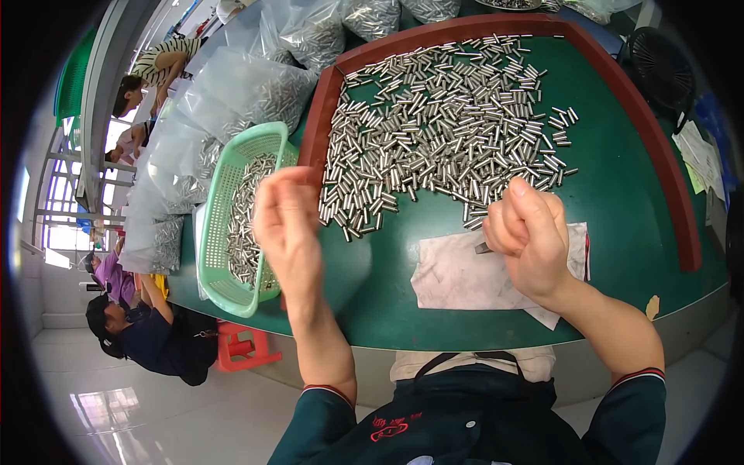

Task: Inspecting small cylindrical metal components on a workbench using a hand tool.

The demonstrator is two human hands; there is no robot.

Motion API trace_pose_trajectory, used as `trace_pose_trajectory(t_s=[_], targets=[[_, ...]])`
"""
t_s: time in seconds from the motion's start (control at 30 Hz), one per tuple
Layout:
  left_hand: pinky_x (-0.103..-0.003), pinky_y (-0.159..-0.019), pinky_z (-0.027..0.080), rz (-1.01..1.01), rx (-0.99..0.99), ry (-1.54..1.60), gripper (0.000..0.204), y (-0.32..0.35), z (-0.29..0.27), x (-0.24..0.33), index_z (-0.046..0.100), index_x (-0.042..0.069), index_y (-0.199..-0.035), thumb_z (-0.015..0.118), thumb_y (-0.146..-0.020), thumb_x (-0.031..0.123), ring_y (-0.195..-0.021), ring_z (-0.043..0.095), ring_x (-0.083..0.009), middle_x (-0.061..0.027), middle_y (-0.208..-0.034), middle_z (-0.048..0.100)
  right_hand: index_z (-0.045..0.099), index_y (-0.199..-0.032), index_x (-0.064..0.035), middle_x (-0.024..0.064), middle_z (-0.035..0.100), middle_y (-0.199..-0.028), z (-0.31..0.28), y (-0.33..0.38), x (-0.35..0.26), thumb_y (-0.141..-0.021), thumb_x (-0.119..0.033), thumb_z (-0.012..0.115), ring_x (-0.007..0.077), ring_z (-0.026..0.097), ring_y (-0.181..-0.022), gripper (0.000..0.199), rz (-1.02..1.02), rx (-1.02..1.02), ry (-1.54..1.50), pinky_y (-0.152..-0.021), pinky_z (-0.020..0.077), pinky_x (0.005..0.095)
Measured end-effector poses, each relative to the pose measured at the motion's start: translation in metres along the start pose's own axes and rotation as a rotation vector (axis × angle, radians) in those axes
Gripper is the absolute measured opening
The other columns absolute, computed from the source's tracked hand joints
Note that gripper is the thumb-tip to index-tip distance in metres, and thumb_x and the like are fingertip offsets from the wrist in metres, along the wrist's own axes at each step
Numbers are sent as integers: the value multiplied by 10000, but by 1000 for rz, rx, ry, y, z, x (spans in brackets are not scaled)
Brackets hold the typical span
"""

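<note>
Short shiny metal pins [434, 124] lie in a wide loose heap on the green tabletop, inside a raised brown frame. My left hand [287, 221] is over the right rim of a light green plastic basket [213, 232], its fingers curled and smeared by motion. More metal pins [246, 225] lie in the basket, partly behind this hand. Held above a stained white cloth [457, 275], my right hand [527, 236] is closed, thumb on top. The end of a small dark grey metal piece [483, 248] sticks out of its left side; the rest is hidden.
A brown raised border [643, 124] curves round the table's far and right sides. Clear bags of pins [263, 93] crowd the left and far edges. A black fan [660, 70] stands far right. Several people are at left, one near a red stool [240, 349].
</note>
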State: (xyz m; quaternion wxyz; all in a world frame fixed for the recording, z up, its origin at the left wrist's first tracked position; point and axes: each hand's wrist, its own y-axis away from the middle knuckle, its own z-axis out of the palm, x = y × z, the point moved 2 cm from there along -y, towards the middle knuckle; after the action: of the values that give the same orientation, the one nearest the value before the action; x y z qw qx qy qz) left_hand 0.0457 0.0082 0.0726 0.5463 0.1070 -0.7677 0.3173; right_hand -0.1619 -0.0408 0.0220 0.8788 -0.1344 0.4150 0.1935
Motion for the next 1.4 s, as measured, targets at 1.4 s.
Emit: trace_pose_trajectory(t_s=[1.4], targets=[[-205,-632,434,-608,-609,431,160,24,46,-49,553,-13,-955,534,-808,48,-692,527,-95,-62,-811,570,254,-479,-103,-19,284,-417,-2,-1,0,-889,-193,346,57,201,-387,430,1,37,-47,-376,172,227]])
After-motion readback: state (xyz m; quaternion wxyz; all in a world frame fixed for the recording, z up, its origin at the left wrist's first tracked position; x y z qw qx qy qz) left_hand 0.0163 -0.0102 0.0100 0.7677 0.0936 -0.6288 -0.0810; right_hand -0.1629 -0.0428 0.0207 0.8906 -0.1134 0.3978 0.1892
